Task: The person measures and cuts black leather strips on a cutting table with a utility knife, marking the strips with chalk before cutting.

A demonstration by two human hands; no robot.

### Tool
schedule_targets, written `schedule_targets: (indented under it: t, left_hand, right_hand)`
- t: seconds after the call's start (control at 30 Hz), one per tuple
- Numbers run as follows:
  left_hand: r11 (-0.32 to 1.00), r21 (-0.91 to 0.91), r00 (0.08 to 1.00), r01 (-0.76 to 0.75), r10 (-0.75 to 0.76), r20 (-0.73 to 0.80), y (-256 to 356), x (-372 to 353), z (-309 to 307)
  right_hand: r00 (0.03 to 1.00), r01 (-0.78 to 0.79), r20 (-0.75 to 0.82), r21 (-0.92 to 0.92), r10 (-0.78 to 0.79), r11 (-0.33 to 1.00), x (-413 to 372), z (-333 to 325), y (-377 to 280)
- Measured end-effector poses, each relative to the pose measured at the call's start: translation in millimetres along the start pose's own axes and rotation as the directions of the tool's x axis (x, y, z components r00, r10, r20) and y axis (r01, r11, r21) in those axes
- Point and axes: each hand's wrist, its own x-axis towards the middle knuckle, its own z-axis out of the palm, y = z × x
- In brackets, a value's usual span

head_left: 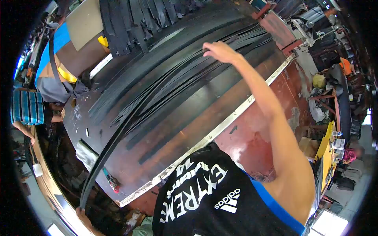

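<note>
Black printed shirt (204, 196) sits closest. Beyond it, the dark tabletop (220, 106) carries black strips (173, 82) across its middle. One long strip (103, 157) curves off the near left corner, its end gripped by the left hand (83, 215). The right hand (218, 51) presses on the strips near the far edge; I cannot tell its grip.

A long brown bench (204, 118) with pale metal edging fills the room's middle. Off its right edge lies a worn red floor (252, 137) with clutter and a yellow frame (326, 147). A beige board (83, 21) stands near its far left corner.
</note>
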Motion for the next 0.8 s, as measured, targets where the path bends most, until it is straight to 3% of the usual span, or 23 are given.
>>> schedule_targets:
  t: [0.03, 0.07, 0.2, 0.27, 0.3, 0.37, 0.43, 0.47, 0.57, 0.6, 0.7, 0.8]
  left_hand:
    - [0.947, -0.277, 0.986, 0.164, -0.154, 0.059, -0.5, -7.9, 0.4]
    - [0.949, -0.271, 0.987, 0.159, -0.147, 0.062, 14.1, -13.6, 2.9]
    - [0.988, -0.096, 0.877, 0.124, -0.064, 0.476, 60.5, -42.7, 35.1]
    - [0.997, -0.019, 0.759, 0.072, -0.042, 0.65, 107.2, -64.4, 57.6]
    - [0.999, 0.016, 0.689, 0.04, -0.039, 0.724, 130.9, -75.9, 70.1]
    - [0.984, -0.138, 0.683, 0.116, 0.022, 0.73, 170.3, -97.6, 114.8]
    - [0.979, -0.099, 0.623, 0.18, -0.036, 0.781, 193.7, -105.6, 154.7]
    - [0.977, -0.157, 0.645, 0.142, 0.028, 0.764, 210.9, -111.6, 169.1]
    - [0.971, -0.232, 0.688, 0.06, 0.128, 0.714, 265.8, -127.0, 200.2]
    - [0.967, -0.252, 0.713, 0.022, 0.161, 0.682, 278.3, -130.0, 205.9]
    - [0.964, -0.265, 0.776, 0.014, 0.157, 0.611, 297.6, -135.1, 214.2]
    - [0.984, -0.176, 0.773, 0.005, 0.108, 0.626, 317.2, -135.3, 210.4]
  right_hand:
    - [1.0, 0.011, -0.004, -0.019, -0.012, 1.0, -11.6, -19.2, 3.4]
    - [0.998, 0.046, -0.05, -0.06, -0.049, 0.997, -24.0, -21.9, 15.2]
    - [0.998, 0.037, 0.044, 0.062, -0.039, 0.997, -98.4, -55.5, 64.0]
    - [0.97, -0.02, 0.237, -0.123, 0.049, 0.992, -134.7, -55.6, 103.8]
    - [0.928, -0.132, 0.324, -0.169, 0.181, 0.977, -151.8, -53.6, 119.7]
    - [0.816, -0.24, 0.483, -0.216, 0.317, 0.946, -182.6, -35.0, 167.3]
    - [0.682, -0.337, 0.6, -0.25, 0.418, 0.908, -204.6, -10.9, 218.7]
    - [0.657, -0.367, 0.597, -0.28, 0.461, 0.887, -213.2, -11.4, 226.8]
    - [0.616, -0.423, 0.591, -0.31, 0.521, 0.852, -228.0, 4.8, 265.5]
    - [0.623, -0.501, 0.571, -0.233, 0.534, 0.834, -234.0, 4.1, 276.2]
    - [0.622, -0.508, 0.612, -0.161, 0.489, 0.846, -244.1, 20.7, 314.3]
    - [0.653, -0.51, 0.591, -0.119, 0.473, 0.852, -255.3, 32.4, 333.4]
